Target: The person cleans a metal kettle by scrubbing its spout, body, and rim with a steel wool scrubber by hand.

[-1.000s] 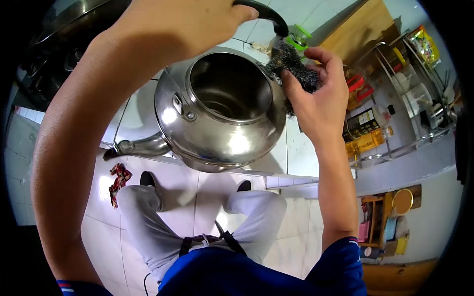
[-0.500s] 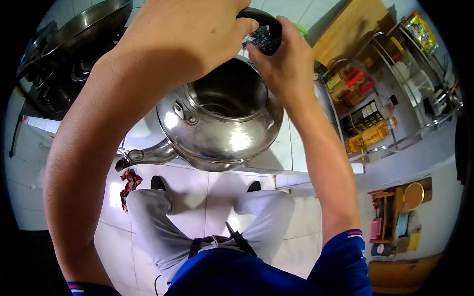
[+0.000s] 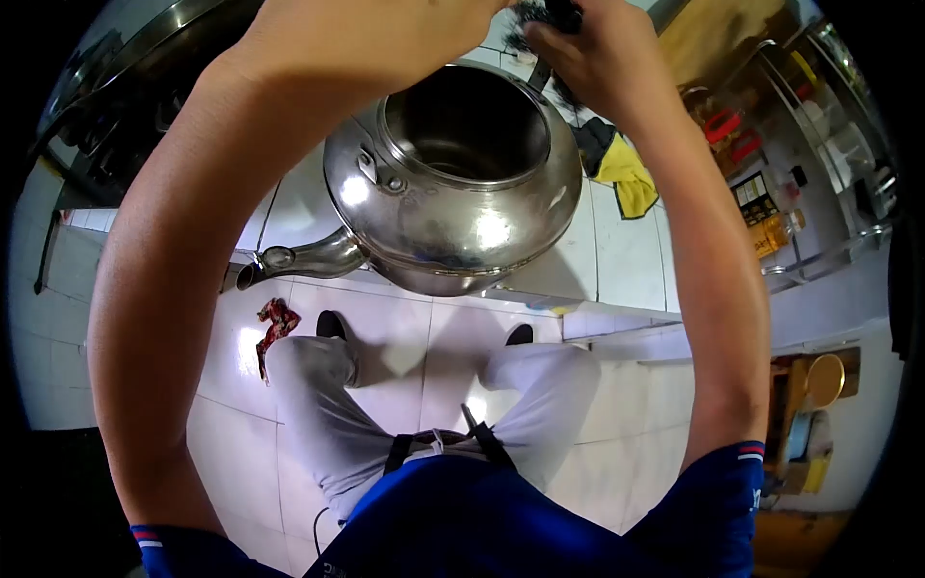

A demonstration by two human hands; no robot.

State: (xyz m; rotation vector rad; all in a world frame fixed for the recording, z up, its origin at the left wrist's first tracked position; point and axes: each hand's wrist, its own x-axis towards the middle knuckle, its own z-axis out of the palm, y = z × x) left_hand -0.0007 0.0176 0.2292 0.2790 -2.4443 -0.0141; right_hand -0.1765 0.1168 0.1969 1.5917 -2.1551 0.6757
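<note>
A large steel kettle [image 3: 453, 217] stands lidless on the white tiled counter, spout to the left, its wide mouth facing up. Beyond its rim, at the top edge, my right hand [image 3: 609, 58] is closed around a black scrub brush [image 3: 527, 21] with dark wiry bristles. Part of the brush is hidden by the fingers and the frame edge. My left hand [image 3: 453, 24] is close beside the brush, above the kettle's far left side; its fingers are mostly cut off by the frame. Right of the kettle, a yellow and dark grey cloth [image 3: 624, 178] lies on the counter.
A wok [image 3: 159, 48] sits on the stove at the upper left. Bottles, including an oil bottle [image 3: 774, 233], and a wire rack [image 3: 819, 144] stand at the right. A wooden board [image 3: 718, 39] leans behind. A red patterned rag [image 3: 277, 328] lies on the floor.
Both hands have gone farther up in view, the right one also rightward, taking the brush from above the kettle's far rim. The view has shifted, and the yellow cloth is now uncovered.
</note>
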